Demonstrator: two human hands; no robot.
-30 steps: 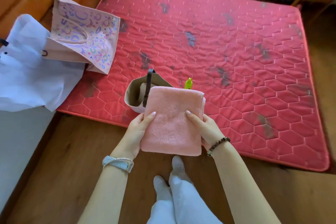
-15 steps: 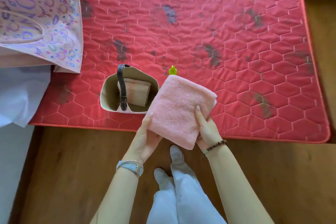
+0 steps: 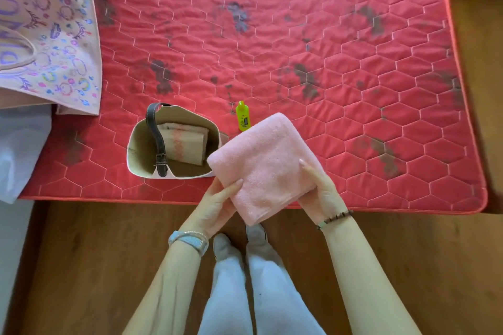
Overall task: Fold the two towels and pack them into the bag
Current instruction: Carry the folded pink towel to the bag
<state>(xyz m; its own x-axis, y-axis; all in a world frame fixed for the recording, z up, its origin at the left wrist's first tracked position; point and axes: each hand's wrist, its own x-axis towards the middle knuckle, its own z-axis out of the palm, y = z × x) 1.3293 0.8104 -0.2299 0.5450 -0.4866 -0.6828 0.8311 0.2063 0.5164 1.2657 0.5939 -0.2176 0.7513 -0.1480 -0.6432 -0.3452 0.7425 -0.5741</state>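
**Pink towel folded, held beside bag**

The pink towel (image 3: pixel 264 166) is folded into a thick square pad. It is held off the mat (image 3: pixel 299 49), over its near edge and just right of the bag (image 3: pixel 131 144). One corner overlaps the bag rim in this view.

Grip: the left hand (image 3: pixel 215 207) takes the lower-left edge, with one finger on top and the palm under. The right hand (image 3: pixel 318 193) clamps the right edge, thumb on top, the other fingers hidden underneath. Both hands are closed on the towel.

Handling (a judgement): fluffy terry, so soft, light and floppy, with no stiffness. It is neither slippery nor fragile. The layers would likely spring open if one side were let go. Best to take hold at opposite edges and pinch all the layers, as now.

The bag is a small bucket shape with fairly stiff walls and a cream lining, mouth up. A dark strap (image 3: pixel 156 136) with a buckle crosses the mouth. The beige towel (image 3: pixel 185 144), with a pink zigzag band, lies folded flat inside, right of the strap. The room left looks tight, so the pad probably needs squeezing or going in on edge, clear of the strap.

The mat is red and quilted with hexagon stitching and dark stains. A small yellow-green bottle (image 3: pixel 243 116) lies just behind the pink towel. A printed tote (image 3: pixel 54 49) lies flat at the left. The floor (image 3: pixel 81 266) is wood.
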